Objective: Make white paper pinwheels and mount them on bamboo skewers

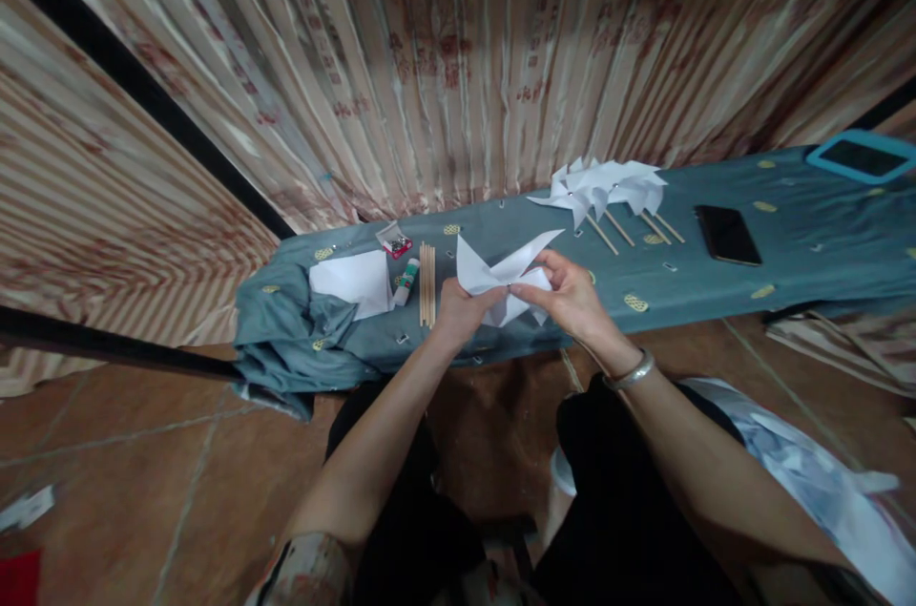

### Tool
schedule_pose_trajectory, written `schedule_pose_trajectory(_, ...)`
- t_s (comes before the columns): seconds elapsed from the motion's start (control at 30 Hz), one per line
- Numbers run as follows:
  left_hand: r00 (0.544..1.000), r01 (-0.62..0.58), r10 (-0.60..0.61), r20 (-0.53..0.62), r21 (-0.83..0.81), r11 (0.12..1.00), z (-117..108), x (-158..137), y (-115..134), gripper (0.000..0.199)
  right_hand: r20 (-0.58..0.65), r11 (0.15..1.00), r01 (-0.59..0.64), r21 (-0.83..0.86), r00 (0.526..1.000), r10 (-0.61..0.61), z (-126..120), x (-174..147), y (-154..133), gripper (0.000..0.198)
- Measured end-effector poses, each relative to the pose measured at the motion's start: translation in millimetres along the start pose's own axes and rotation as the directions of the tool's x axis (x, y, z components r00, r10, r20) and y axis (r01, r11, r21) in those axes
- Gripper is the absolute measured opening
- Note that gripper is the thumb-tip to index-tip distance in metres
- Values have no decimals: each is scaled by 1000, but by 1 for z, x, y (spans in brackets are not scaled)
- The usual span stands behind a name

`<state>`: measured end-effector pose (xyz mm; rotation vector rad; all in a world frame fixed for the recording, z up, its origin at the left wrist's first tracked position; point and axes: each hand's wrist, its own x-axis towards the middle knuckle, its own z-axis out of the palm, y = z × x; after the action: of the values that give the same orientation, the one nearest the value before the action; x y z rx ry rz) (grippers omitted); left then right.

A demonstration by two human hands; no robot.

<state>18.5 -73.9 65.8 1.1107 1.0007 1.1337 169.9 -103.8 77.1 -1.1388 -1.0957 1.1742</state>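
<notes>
A white paper pinwheel (510, 273) is held up between my two hands, just above the cloth-covered bench. My left hand (463, 308) grips its left side, thumb pressed at the middle by a small dark pin. From the right, my right hand (569, 296) pinches it, with the thumb also at the centre and the fingers behind the paper. Left of my hands lie a row of wooden sticks (427, 284), a glue stick (406, 282) and a stack of white paper (354, 282). Several finished-looking pinwheels (608, 186) on sticks rest behind, to the right.
A small open box of pins (395, 240) sits behind the glue stick. To the right are a dark phone (728, 235) and a blue-framed tablet (861, 156). A striped curtain (458, 62) hangs behind the bench. A plastic bag (808, 463) lies on the floor at right.
</notes>
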Motion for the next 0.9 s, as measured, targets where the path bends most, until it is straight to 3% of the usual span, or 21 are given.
schedule_pose_trajectory(0.2, 991, -121, 125, -42, 101, 988, 0, 3, 12, 30, -19, 992, 107, -61, 994, -108, 2, 3, -8, 44)
schedule_pose_trajectory(0.37, 984, -172, 175, -11, 143, 975, -1, -1, 16, 30, -23, 990, 143, 19, 990, -142, 6, -3, -18, 45)
schedule_pose_trajectory(0.9, 996, -83, 85, -22, 77, 994, -10, 12, -3, 31, 16, 998, 50, -25, 999, -49, 3, 6, 4, 40)
